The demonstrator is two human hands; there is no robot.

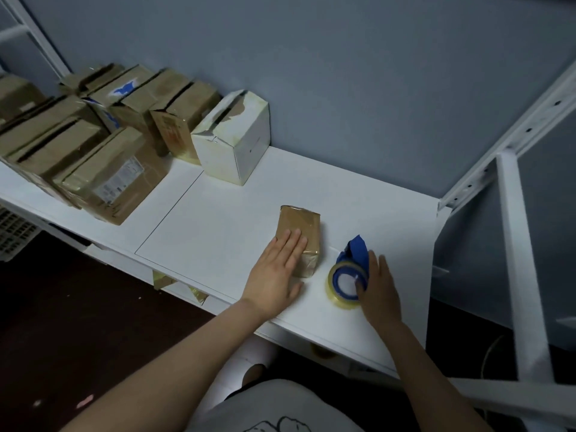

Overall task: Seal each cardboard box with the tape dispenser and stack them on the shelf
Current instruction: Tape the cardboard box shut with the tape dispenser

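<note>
A small brown cardboard box (301,227), wrapped in clear tape, lies flat on the white shelf (218,219). My left hand (277,272) rests on its near end with straight fingers. Just right of the box stands a blue tape dispenser (349,272) carrying a roll of clear tape. My right hand (378,291) holds the dispenser, the thumb on the roll's blue hub and the fingers curled round its far side.
Several taped brown boxes (112,179) are packed together at the shelf's left end, with a battered white box (232,137) beside them at the wall. White metal frame posts (514,244) rise at the right. A dark floor lies below on the left.
</note>
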